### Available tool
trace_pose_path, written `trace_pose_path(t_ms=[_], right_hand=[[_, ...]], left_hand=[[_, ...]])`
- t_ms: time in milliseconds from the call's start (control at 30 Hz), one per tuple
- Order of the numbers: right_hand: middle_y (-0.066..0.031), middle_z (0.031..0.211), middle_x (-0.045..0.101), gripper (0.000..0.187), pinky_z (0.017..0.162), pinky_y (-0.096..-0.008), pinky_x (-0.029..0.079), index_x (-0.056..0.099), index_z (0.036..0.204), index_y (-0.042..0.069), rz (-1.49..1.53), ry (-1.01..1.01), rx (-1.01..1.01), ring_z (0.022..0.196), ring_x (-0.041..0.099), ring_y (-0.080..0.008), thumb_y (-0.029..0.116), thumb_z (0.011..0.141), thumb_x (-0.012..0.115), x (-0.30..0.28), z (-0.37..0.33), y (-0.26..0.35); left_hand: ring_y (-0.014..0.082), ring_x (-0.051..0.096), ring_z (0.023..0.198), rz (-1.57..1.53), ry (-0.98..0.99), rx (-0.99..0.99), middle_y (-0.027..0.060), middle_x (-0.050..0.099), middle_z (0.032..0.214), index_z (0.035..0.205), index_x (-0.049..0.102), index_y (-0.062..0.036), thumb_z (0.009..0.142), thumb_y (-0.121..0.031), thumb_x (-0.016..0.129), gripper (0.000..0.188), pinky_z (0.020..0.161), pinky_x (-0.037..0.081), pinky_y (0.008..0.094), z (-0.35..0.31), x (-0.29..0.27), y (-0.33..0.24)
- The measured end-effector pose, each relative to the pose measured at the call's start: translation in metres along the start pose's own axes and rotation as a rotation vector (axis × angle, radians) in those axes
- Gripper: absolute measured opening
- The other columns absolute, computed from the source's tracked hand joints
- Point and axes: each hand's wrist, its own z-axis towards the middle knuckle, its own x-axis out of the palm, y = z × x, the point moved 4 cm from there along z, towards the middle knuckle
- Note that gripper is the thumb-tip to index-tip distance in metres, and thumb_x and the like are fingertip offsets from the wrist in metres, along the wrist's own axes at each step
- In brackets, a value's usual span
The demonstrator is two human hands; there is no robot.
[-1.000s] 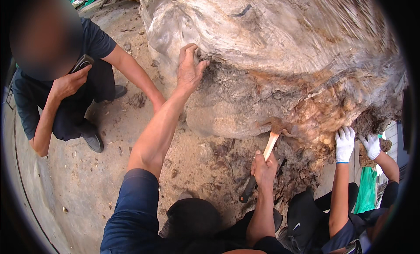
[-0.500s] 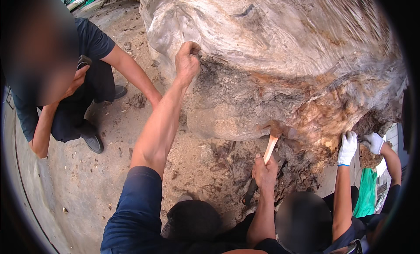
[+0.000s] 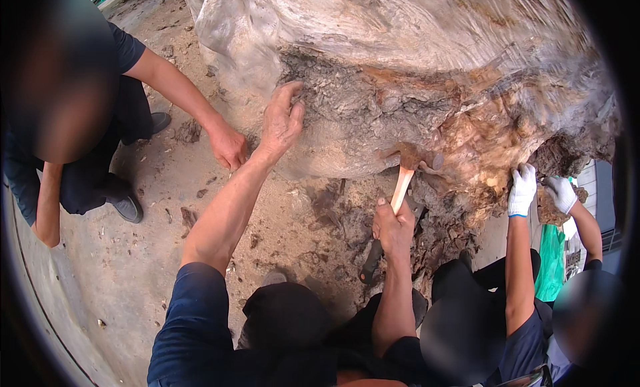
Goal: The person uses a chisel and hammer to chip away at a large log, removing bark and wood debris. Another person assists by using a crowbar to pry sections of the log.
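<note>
Item: massive weathered stump or root block (image 3: 380,27), filling the upper middle and upper right of the frame. Pale, smooth, swirling grain above; a rough grey crust (image 3: 333,87) below; knobbly orange-brown wood (image 3: 497,150) toward the right.

Item: hammer-like tool (image 3: 403,180), centre right, pale wooden handle, rust-brown head set against the block's lower edge. Exact head form unclear.

Right hand (image 3: 395,227): fingers wrapped round the handle, thumb laid along it.

Left hand (image 3: 281,124): nothing held; fingers half bent, thumb apart, beside the crust; contact cannot be told.

Handling note: a firm grip low on the handle, with short, measured strokes angled along the seam between crust and sound wood, would probably suit; the free hand is best kept well apart from the head, and strokes directed away from the co-worker's white knit gloves (image 3: 522,192) at right.

Also listed: dark-handled tool (image 3: 371,262) with an orange end, just below the right hand; dusty concrete ground (image 3: 153,280), gritty, scattered with bark-like flakes; crumpled green sheeting (image 3: 551,260), lower right.
</note>
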Motion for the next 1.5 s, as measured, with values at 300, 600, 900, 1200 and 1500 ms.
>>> trace_pose_path(t_ms=[300, 600, 900, 1200, 1500], right_hand=[[0.0002, 0.060, 0.046, 0.019, 0.041, -0.0271, 0.037, 0.052, 0.090, 0.004, 0.037, -0.100, 0.088, 0.045, 0.041, -0.0085, 0.016, 0.102, 0.061, -0.009, -0.009, -0.004], [0.0015, 0.060, 0.045, 0.020, 0.041, -0.0293, 0.035, 0.049, 0.090, 0.005, 0.087, -0.094, 0.168, 0.044, 0.040, -0.0086, 0.015, 0.101, 0.061, -0.016, -0.008, -0.008], [0.0030, 0.056, 0.044, 0.020, 0.039, -0.0287, 0.031, 0.048, 0.085, 0.005, 0.097, -0.063, 0.146, 0.042, 0.040, -0.0070, 0.012, 0.101, 0.060, -0.014, -0.003, -0.009], [0.0034, 0.057, 0.045, 0.019, 0.038, -0.0274, 0.030, 0.050, 0.084, 0.006, 0.161, -0.078, 0.190, 0.043, 0.040, -0.0067, 0.011, 0.100, 0.060, -0.013, -0.002, -0.006], [0.0026, 0.057, 0.046, 0.021, 0.039, -0.0293, 0.033, 0.051, 0.084, 0.006, 0.120, -0.063, 0.214, 0.042, 0.041, -0.0079, 0.015, 0.100, 0.061, -0.018, -0.005, 0.000]], left_hand=[[0.0359, 0.058, 0.121, 0.010, 0.005, 0.235, 0.0161, 0.057, 0.134, 0.126, 0.063, -0.0037, 0.085, -0.002, 0.071, 0.041, 0.099, 0.050, 0.0440, -0.023, 0.042, -0.082], [0.0330, 0.063, 0.101, 0.285, -0.022, 0.387, 0.0175, 0.058, 0.116, 0.126, 0.057, 0.0006, 0.075, -0.013, 0.087, 0.061, 0.080, 0.056, 0.0417, 0.007, 0.078, -0.121], [0.0332, 0.068, 0.085, 0.315, 0.053, 0.630, 0.0147, 0.064, 0.108, 0.111, 0.064, 0.0009, 0.087, 0.000, 0.070, 0.025, 0.069, 0.057, 0.0410, 0.014, 0.056, -0.105], [0.0370, 0.072, 0.086, 0.265, 0.456, 0.213, 0.0197, 0.070, 0.114, 0.133, 0.064, -0.0169, 0.094, -0.008, 0.062, 0.040, 0.071, 0.056, 0.0468, -0.028, 0.046, -0.092], [0.0294, 0.065, 0.085, 0.296, 0.369, 0.198, 0.0143, 0.062, 0.114, 0.143, 0.058, -0.0165, 0.093, 0.001, 0.054, 0.053, 0.069, 0.053, 0.0361, -0.067, 0.073, -0.102]])
